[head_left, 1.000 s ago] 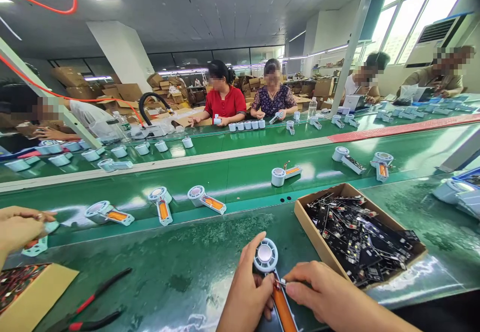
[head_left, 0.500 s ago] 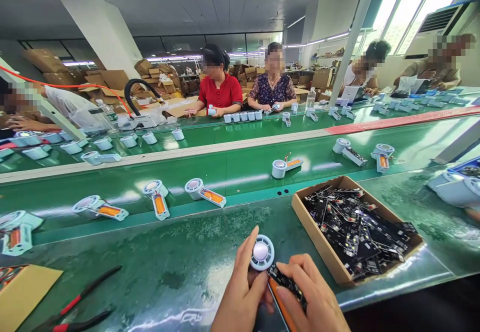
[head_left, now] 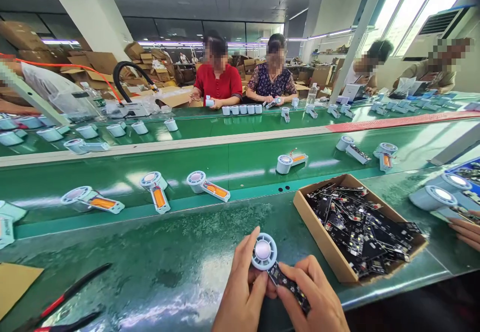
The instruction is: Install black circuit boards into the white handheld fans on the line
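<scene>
My left hand [head_left: 242, 292] is wrapped round a small light-blue fan body [head_left: 264, 252] with a round white head, thumb up along its left side. My right hand [head_left: 318, 299] presses a black circuit board [head_left: 288, 285] onto the fan's handle, fingers closed over it. Both hands work low at the near edge of the green bench [head_left: 168, 267]. A cardboard box [head_left: 320, 242] full of black circuit boards lies just to the right of my hands.
Several fan bodies with orange batteries [head_left: 159, 197] lie on the green conveyor [head_left: 247, 167]. Red-handled pliers [head_left: 63, 304] rest at the lower left. Another person's fingers [head_left: 465, 229] hold fan parts at the right edge. People sit across the line.
The circuit board has come over the orange battery and now covers the handle. The camera tilted, so the scene shifted down and left; a neighbour's hands left the left edge.
</scene>
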The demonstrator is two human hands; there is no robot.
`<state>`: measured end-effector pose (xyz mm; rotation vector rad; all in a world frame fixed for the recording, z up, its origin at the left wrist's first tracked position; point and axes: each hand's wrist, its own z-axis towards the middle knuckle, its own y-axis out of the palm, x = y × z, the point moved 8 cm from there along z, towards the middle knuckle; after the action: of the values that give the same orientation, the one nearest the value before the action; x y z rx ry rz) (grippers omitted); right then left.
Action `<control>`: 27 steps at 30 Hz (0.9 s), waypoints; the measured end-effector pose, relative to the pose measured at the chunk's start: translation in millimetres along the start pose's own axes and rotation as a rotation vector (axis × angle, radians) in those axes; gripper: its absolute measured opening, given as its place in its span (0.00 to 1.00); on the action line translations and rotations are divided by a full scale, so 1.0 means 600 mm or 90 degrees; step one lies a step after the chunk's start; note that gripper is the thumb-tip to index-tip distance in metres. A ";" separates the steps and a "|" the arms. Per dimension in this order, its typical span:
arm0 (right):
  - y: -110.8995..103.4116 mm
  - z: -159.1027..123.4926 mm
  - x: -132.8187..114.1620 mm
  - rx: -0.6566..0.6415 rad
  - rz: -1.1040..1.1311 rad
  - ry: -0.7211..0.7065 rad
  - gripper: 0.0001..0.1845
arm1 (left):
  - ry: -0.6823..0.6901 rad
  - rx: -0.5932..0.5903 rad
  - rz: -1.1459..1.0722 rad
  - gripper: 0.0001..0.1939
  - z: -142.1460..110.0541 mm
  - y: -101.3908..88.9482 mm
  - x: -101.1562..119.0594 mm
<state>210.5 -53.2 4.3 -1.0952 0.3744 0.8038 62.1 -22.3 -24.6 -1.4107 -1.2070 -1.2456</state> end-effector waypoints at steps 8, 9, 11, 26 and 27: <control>0.012 -0.011 -0.009 0.043 -0.034 -0.021 0.14 | 0.025 0.049 0.083 0.30 -0.007 -0.004 0.011; 0.016 -0.014 -0.008 0.054 -0.042 -0.013 0.14 | 0.013 0.051 0.082 0.32 -0.007 -0.003 0.009; 0.022 -0.017 -0.007 0.068 -0.062 -0.007 0.14 | -0.010 0.051 0.084 0.34 -0.004 -0.002 0.006; -0.020 -0.058 0.070 -0.271 0.355 0.315 0.19 | 0.007 0.075 0.139 0.34 0.002 0.000 0.012; -0.008 -0.059 0.068 -0.288 0.369 0.325 0.18 | 0.007 0.075 0.135 0.34 0.002 -0.002 0.013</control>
<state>245.2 -69.8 -33.7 -1.6540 1.0063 1.1467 61.4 -20.1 -17.2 -1.4033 -1.0741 -1.0186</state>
